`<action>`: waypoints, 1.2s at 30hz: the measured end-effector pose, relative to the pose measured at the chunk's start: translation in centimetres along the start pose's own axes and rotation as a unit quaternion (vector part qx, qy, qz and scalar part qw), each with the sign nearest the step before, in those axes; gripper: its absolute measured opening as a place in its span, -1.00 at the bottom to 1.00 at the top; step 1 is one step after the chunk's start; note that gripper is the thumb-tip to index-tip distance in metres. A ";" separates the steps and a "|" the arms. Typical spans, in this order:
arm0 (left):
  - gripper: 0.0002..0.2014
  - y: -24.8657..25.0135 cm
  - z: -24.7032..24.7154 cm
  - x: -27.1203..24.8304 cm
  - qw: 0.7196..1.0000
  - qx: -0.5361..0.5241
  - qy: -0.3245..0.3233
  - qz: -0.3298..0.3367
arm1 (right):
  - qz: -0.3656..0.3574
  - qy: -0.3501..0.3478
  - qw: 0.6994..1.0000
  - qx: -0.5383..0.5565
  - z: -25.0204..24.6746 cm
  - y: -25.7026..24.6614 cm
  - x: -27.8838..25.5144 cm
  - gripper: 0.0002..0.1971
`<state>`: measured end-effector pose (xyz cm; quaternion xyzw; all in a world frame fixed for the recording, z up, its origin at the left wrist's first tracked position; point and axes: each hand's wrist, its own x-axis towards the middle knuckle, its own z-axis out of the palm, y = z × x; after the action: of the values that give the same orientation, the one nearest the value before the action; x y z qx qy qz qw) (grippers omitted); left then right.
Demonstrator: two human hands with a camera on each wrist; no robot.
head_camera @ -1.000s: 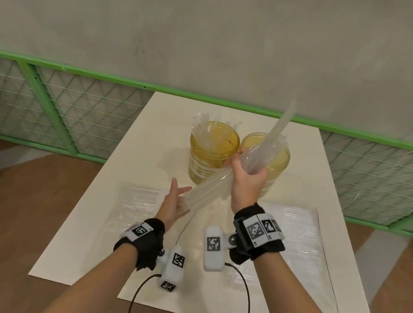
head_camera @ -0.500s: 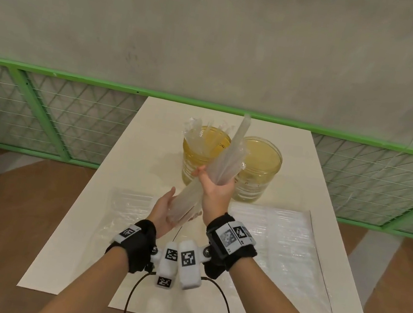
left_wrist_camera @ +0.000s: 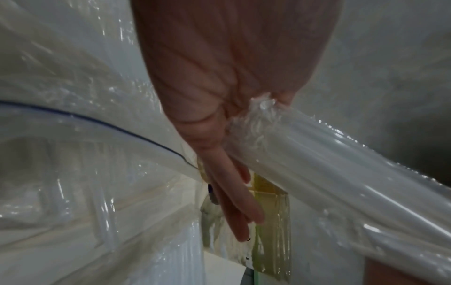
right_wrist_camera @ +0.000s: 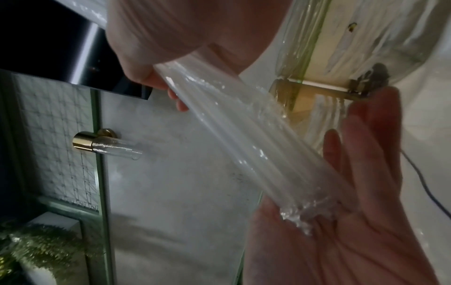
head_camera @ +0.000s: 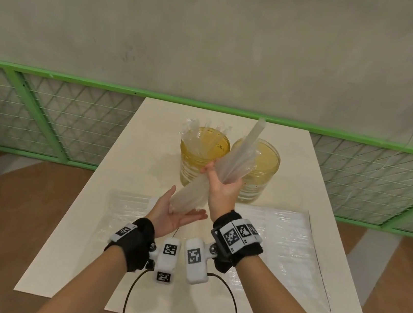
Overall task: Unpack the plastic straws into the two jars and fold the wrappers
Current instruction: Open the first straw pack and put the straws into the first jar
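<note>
Head view: our right hand [head_camera: 223, 189] grips the wrapped straw bundle [head_camera: 220, 172] tilted near the jars [head_camera: 227, 170]; our flat, open left hand [head_camera: 174, 214] squares its lower end, probably for unwrapping.

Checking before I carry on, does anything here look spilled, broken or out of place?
Nothing stands out. Both jars stand upright on the table, and the straw bundle is gripped by the right hand, its end against the open left hand.

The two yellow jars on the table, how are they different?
The left jar already has loose straws poking out of its mouth; the right jar shows none inside. The left jar stands in plain sight; the right jar is partly hidden behind the straw bundle. Both are yellowish, see-through, ribbed and upright.
</note>
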<state>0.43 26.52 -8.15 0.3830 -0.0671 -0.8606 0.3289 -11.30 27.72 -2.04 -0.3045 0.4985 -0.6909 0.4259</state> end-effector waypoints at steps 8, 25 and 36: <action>-0.74 -0.3 -0.4 -0.6 0.997 -0.014 -0.009 0.074 | -0.008 -0.048 0.998 -0.030 -0.1 0.4 -0.6 -0.85; -0.37 0.3 1.6 0.0 0.999 0.028 0.020 0.012 | -0.007 -0.077 0.994 -0.079 -0.6 0.2 -1.3 -0.71; -0.54 0.1 1.9 -0.1 0.988 0.155 -0.006 -0.007 | 0.045 -0.065 0.987 -0.140 -0.7 1.9 -1.3 -0.67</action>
<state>-0.80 26.25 -6.75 0.4251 -0.1990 -0.8441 0.2591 -10.71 28.94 -4.08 -0.3827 0.5749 -0.5729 0.4413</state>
